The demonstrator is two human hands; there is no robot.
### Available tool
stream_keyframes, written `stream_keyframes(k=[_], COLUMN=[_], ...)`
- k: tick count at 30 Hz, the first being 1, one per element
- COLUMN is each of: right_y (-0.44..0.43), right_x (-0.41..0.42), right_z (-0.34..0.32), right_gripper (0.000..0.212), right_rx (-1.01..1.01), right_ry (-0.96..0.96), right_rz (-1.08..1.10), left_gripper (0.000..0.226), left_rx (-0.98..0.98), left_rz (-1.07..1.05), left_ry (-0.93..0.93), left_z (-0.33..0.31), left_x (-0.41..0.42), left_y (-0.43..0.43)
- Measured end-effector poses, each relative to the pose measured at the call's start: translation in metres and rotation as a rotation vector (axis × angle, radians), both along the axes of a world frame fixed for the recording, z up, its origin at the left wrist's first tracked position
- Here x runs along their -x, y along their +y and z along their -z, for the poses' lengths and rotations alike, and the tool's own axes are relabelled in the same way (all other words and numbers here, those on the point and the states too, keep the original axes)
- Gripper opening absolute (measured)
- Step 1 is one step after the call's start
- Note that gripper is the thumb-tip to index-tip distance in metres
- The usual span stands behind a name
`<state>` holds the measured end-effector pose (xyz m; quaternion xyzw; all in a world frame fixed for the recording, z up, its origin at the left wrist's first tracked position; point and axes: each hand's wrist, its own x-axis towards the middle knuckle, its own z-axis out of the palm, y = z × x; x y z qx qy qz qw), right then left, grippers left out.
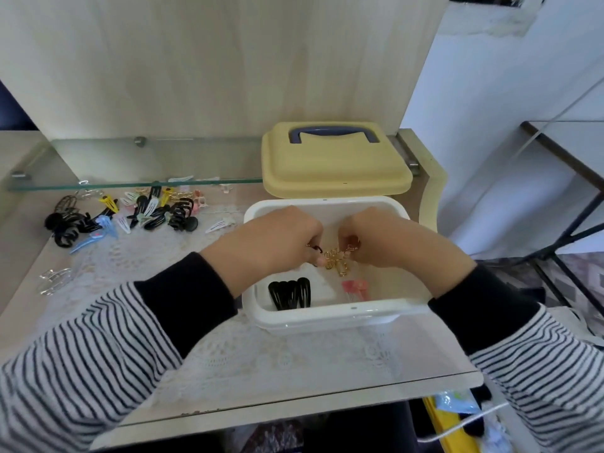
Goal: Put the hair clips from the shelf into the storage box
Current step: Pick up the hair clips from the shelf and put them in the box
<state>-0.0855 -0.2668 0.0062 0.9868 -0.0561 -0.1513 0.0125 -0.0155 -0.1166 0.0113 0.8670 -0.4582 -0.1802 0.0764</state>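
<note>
Centre frame: left hand (277, 240) and right hand (389, 240) are hovering over the open white box (327, 317), fingers of both curled and pinching a cluster of gold clips (336, 259) between them, above the box floor. Black clips (291, 294) are lying at the box's near wall, a pink clip (356, 287) beside them to the right. Yellow lid (333, 168) is leaning behind the box. Mid-left: a mixed clip pile (130, 214) is waiting on the table under the glass shelf (130, 158). A clear clip (54, 281) is sitting apart, lower left.
</note>
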Motion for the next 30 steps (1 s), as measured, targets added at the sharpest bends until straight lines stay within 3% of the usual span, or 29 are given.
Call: stream_keyframes(k=[9, 13, 19, 26, 30], right_y=[-0.007, -0.009, -0.010, -0.010, -0.008], right_x=[-0.001, -0.001, -0.002, -0.002, 0.000], right_z=[0.014, 0.017, 0.020, 0.020, 0.019], right_gripper=[0.030, 0.027, 0.027, 0.027, 0.027], right_rx=[0.103, 0.104, 0.085, 0.081, 0.086], right_ry=[-0.113, -0.140, -0.161, -0.156, -0.185], right_rz=[-0.047, -0.036, -0.066, -0.063, -0.060], left_gripper=[0.022, 0.004, 0.020, 0.022, 0.026], left_rx=[0.027, 0.041, 0.035, 0.038, 0.019], left_rz=[0.041, 0.043, 0.058, 0.057, 0.067], left_ry=[-0.123, -0.195, -0.222, -0.142, -0.212], left_z=[0.017, 0.020, 0.024, 0.023, 0.024], left_x=[-0.003, -0.001, -0.001, -0.006, -0.002], left_y=[-0.009, -0.012, -0.011, -0.010, -0.011])
